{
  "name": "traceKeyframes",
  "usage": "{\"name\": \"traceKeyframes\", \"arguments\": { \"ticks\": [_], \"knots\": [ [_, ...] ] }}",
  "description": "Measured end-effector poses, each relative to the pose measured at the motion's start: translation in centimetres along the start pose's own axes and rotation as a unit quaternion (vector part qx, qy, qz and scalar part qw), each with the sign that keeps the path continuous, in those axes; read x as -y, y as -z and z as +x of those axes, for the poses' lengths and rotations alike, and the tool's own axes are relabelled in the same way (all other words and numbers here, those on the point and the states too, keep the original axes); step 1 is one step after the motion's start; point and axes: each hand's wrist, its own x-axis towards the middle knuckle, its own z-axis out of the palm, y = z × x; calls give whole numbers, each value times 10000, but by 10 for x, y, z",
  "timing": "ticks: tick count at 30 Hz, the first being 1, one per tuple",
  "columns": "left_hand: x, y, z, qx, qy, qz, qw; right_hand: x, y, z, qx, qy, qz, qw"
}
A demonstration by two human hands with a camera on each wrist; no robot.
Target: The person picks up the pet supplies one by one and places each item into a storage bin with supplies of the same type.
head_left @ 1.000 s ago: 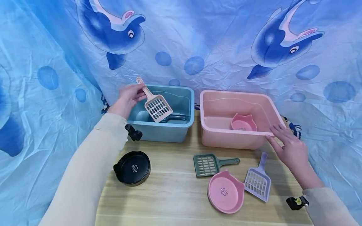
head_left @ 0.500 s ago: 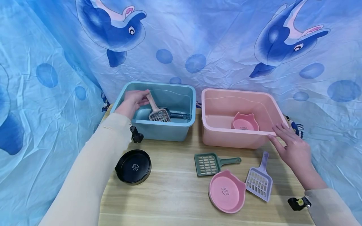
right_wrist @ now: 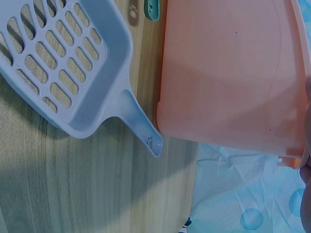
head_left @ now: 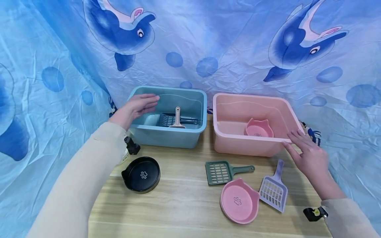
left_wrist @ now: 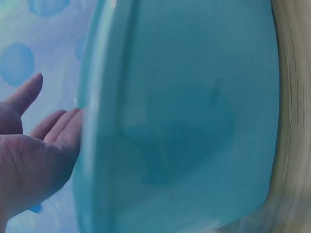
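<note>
My left hand (head_left: 139, 105) is over the left side of the blue litter box (head_left: 166, 138), fingers stretched out and holding nothing. Inside that box a beige litter scoop (head_left: 177, 116) stands with its handle up, across a dark blue litter scoop (head_left: 169, 119). My right hand (head_left: 311, 157) rests with extended fingers on the front right corner of the pink litter box (head_left: 244, 145). A pink cat-eared bowl (head_left: 259, 128) sits in the pink box. Just below the right hand lies a lilac litter scoop (right_wrist: 87, 73), its handle close to the box.
On the wooden table (head_left: 178, 211) a green litter scoop (head_left: 220, 172) lies before the pink box, with another pink cat-eared bowl (head_left: 239, 201) nearer me. A black bowl (head_left: 142, 175) is at the left. A blue dolphin curtain (head_left: 238, 43) hangs behind and at both sides.
My left hand lowered the beige scoop into the blue box and let go of it, then drew slightly back to the left. The right hand stayed at the pink box's corner.
</note>
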Motion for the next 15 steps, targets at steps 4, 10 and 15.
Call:
{"name": "traceKeyframes", "arguments": {
  "ticks": [4,10,15],
  "knots": [
    [-9,0,-20,544,-342,186,9978,0,1,-2,-52,36,47,10000],
    [-23,-5,-54,1046,-693,561,9905,0,1,-3,-14,-20,76,10000],
    [-31,-13,-79,1171,-902,732,9863,2,1,0,47,-44,114,9999]
  ]
}}
